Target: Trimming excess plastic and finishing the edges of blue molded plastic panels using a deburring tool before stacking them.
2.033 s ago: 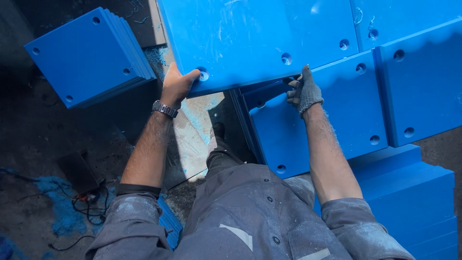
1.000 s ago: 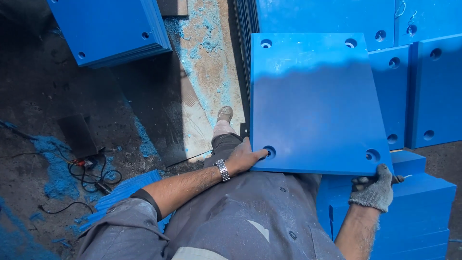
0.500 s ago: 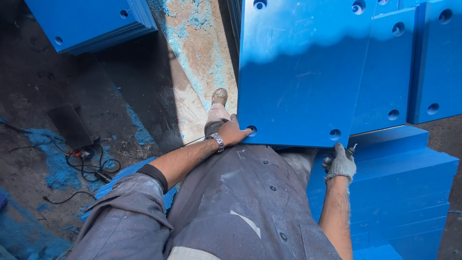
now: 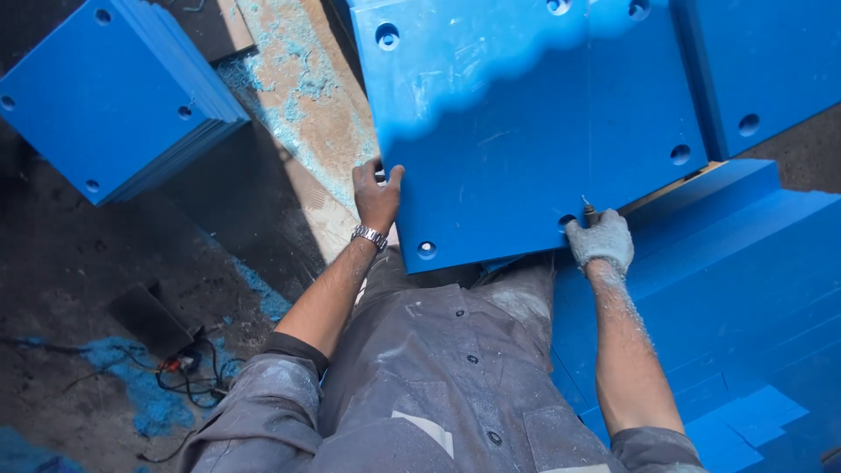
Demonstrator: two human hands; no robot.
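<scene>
Dusty floor (image 4: pixel 105 263) below; left hand (image 4: pixel 377 197) and gloved right hand (image 4: pixel 600 241), arms outstretched, grip clamped on blue panel (image 4: pixel 526 131).

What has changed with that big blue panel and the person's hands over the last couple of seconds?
The blue panel was lifted off the leaning row and swung flat in front of the person. The left hand shifted from its bottom corner to its left edge; the gloved right hand stays on the lower edge. The stack of blue panels at left stayed put.

packages: 0 | labels: 0 | signs: 0 | screens: 0
</scene>
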